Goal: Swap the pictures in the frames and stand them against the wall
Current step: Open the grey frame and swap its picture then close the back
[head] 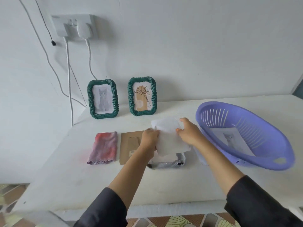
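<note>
Two green twisted frames lean upright against the wall: the left frame [103,99] holds a grey cat picture, the right frame [142,96] a plant drawing. Both my hands hold a white sheet [170,136] above a silver frame [168,162] lying flat on the table. My left hand [150,139] grips the sheet's left edge, my right hand [188,131] its upper right edge. A brown cardboard backing [128,148] lies left of the silver frame. Another cat picture [229,140] lies inside the purple basket [277,158].
A folded pink and purple cloth [104,147] lies at the left of the white table [65,177]. The purple basket sits tilted at the right. A wall socket [73,27] with white cables hangs above left. Patterned floor shows below the table edge.
</note>
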